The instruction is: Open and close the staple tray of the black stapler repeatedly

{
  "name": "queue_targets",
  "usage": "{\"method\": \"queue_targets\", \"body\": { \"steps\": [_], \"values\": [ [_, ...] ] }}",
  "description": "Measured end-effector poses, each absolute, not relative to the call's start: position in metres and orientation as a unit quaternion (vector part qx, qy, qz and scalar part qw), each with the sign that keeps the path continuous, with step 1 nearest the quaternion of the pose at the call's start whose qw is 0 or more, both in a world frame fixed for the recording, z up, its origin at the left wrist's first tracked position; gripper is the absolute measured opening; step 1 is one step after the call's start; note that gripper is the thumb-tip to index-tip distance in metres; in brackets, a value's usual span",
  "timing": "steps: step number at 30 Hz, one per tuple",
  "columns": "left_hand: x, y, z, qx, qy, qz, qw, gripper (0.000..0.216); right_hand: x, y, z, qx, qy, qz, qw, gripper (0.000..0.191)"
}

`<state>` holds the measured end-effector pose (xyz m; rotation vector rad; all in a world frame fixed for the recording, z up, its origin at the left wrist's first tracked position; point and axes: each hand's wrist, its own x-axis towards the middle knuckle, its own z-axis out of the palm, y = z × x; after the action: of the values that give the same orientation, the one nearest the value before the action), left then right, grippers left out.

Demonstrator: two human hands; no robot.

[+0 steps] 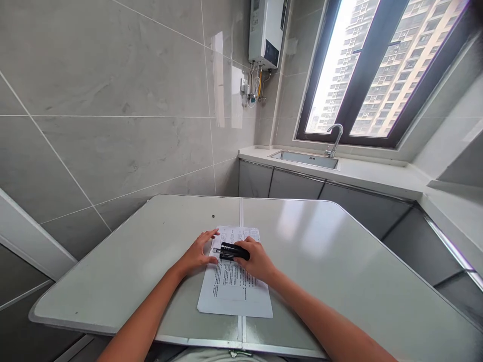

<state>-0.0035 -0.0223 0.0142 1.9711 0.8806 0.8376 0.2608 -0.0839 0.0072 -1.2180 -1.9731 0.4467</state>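
Observation:
A printed sheet of paper (232,291) lies on a pale grey table (332,261) in front of me. A black stapler (234,251) rests across the upper part of the sheet. My right hand (256,260) is closed over the stapler's right end. My left hand (198,251) lies flat with fingers spread at the paper's upper left edge, just beside the stapler's tip.
A tiny dark speck (213,216) sits on the table beyond the paper. Behind the table, a counter holds a steel sink (305,159) with a tap (335,138) under a window. A wall-mounted water heater (267,31) hangs on the tiled wall.

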Motion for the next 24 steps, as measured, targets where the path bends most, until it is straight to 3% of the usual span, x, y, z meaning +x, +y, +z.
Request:
{"method": "queue_targets", "body": {
  "steps": [4,7,9,15,20,24],
  "values": [
    [0.006,-0.024,0.021,0.563,0.314,0.479,0.596,0.07,0.264,-0.089,0.011,-0.407,-0.791,-0.014,0.455,0.043],
    [0.011,-0.026,0.02,0.431,0.256,0.397,0.769,0.074,0.264,-0.092,0.014,-0.332,-0.836,-0.176,0.401,0.045],
    [0.012,-0.026,0.016,0.401,0.235,0.328,0.822,0.069,0.263,-0.093,0.015,-0.298,-0.857,-0.228,0.352,0.039],
    [0.006,-0.023,0.004,0.387,0.228,0.36,0.818,0.042,0.262,-0.094,0.015,-0.258,-0.872,-0.29,0.299,0.029],
    [0.003,-0.019,0.0,0.371,0.249,0.354,0.821,0.031,0.26,-0.093,0.01,-0.264,-0.872,-0.299,0.284,0.031],
    [0.003,-0.016,0.0,0.348,0.29,0.37,0.811,0.027,0.259,-0.09,0.006,-0.355,-0.837,-0.195,0.369,0.043]
  ]
}}
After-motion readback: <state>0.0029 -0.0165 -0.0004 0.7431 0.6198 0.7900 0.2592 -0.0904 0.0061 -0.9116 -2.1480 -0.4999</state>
